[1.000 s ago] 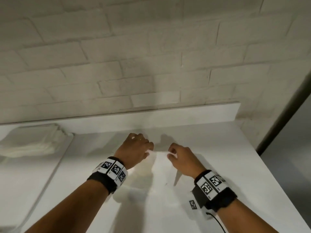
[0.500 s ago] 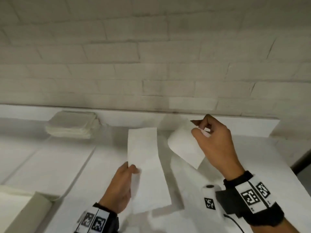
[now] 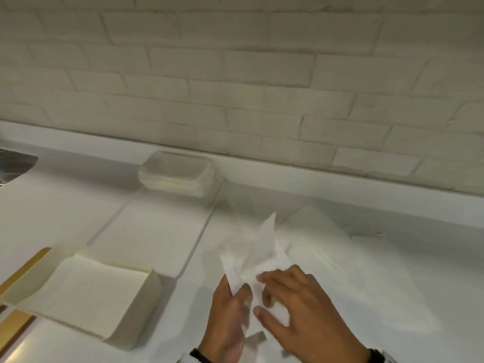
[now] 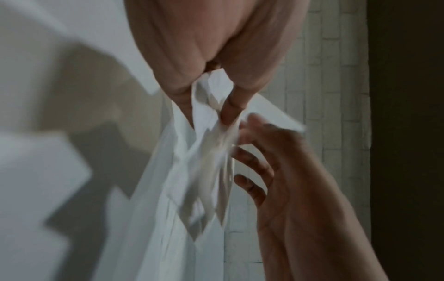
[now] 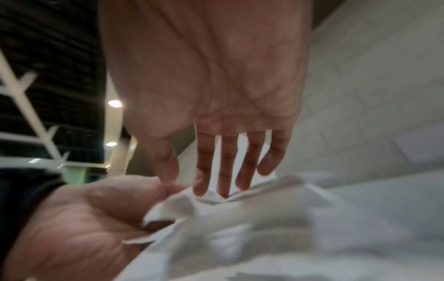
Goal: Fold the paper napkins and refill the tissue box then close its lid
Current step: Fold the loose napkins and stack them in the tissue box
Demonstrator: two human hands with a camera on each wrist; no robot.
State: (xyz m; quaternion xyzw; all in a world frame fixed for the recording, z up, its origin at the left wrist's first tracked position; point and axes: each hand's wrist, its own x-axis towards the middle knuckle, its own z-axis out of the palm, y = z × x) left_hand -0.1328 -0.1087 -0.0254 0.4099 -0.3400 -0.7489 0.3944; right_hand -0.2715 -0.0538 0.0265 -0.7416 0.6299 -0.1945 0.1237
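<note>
A white paper napkin [image 3: 262, 247] stands bunched and lifted off the white table [image 3: 392, 284] in front of me. My left hand [image 3: 235, 284] pinches its lower edge between thumb and fingers, plain in the left wrist view [image 4: 209, 110]. My right hand [image 3: 264, 294] lies beside it with fingers spread and straight, the tips touching the napkin [image 5: 240, 205]. The open cream tissue box [image 3: 141, 305] sits at the lower left with flat napkins inside. Its gold lid [image 3: 26, 265] lies to the left of it.
A stack of folded napkins [image 3: 175, 174] rests at the back against the ledge under the brick wall. More loose napkin sheets [image 3: 314, 226] lie on the table behind the hands. A dark metallic edge [image 3: 15, 163] shows at far left.
Both hands have come together near the front on one napkin, which is now bunched and lifted. Before, the left hand pressed a flat strip and the right held a sheet up. My view swung left.
</note>
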